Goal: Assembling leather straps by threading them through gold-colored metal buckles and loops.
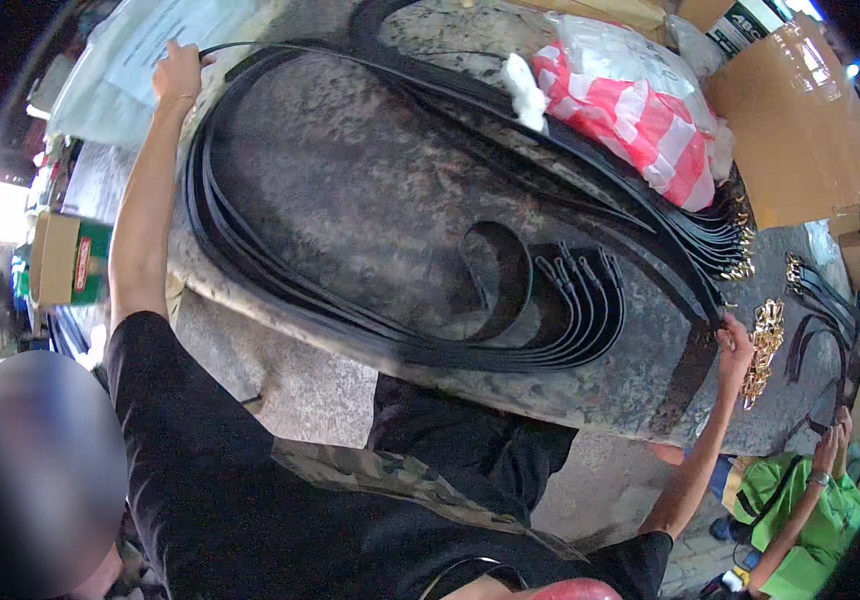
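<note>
The step in hand looks like stretching one strap out along the worn stone table (370,190). At the table's far left corner the left hand (176,72) has its fingers closed around one end of a black belt strap (280,52), which arcs along the table's back edge, past the red-and-white striped bag (640,110). At the table's near right edge the right hand (733,345) pinches the other end, just beside the gold buckles (765,340). The strap is long, thin, dark and glossy. The next move probably calls for laying it flat onto the heaped loops (280,290).
</note>
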A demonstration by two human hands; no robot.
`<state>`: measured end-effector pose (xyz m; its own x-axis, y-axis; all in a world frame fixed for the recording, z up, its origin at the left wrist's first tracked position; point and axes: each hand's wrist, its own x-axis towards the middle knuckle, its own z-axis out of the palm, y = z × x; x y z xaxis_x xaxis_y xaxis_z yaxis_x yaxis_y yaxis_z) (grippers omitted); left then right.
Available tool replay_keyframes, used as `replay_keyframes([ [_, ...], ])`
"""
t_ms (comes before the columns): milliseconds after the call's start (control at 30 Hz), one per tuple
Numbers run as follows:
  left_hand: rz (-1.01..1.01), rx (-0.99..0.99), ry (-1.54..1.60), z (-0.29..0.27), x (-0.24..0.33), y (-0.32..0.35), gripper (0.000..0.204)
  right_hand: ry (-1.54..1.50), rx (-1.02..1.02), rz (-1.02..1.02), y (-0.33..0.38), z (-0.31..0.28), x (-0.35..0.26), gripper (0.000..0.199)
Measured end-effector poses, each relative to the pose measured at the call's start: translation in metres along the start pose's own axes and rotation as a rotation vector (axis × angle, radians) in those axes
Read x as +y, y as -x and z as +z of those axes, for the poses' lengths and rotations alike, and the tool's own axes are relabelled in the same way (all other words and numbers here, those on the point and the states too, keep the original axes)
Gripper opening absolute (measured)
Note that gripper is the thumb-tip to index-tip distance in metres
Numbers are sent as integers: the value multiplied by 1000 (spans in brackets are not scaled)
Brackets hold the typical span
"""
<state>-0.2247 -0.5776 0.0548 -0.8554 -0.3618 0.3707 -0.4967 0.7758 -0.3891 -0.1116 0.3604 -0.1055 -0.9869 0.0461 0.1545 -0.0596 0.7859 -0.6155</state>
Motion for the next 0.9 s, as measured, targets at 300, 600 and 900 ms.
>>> replay_keyframes([
  [300,22,-277,47,100,10,-36,28,36,10,33,18,-3,-13,17],
  [600,334,-127,221,179,74,-60,23,423,30,-186,-12,1,-31,21],
  [900,57,-89,-55,196,125,-104,52,474,345,11,-21,36,-46,33],
])
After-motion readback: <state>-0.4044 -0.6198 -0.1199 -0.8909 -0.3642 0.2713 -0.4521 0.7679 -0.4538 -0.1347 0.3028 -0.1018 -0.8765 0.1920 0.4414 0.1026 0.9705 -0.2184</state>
